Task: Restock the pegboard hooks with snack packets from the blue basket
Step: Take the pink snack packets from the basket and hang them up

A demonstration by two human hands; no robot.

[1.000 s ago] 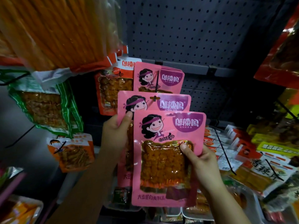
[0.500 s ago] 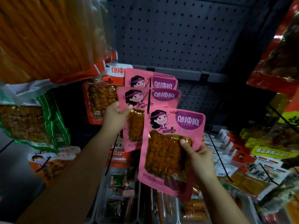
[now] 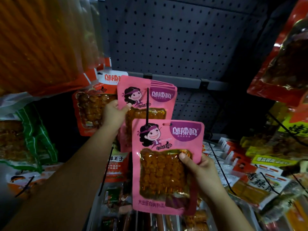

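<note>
While the left hand (image 3: 113, 114) is pinching the hooked pink stack (image 3: 146, 97) at centre frame, the right hand (image 3: 200, 170) is gripping one pink packet (image 3: 166, 164) below it.

A dim aisle; a grey perforated pegboard wall (image 3: 175, 39) fills the upper centre, its holes in even rows; a pale horizontal rail (image 3: 186, 81) with dark brackets crosses it, with more perforated panel below; towards the right edge the board falls into deep shadow; at the far left a smooth grey surface (image 3: 10, 204) shows low down; light is weak and comes from the front, catching glossy wrappers at both sides and leaving the corners nearly black.
</note>
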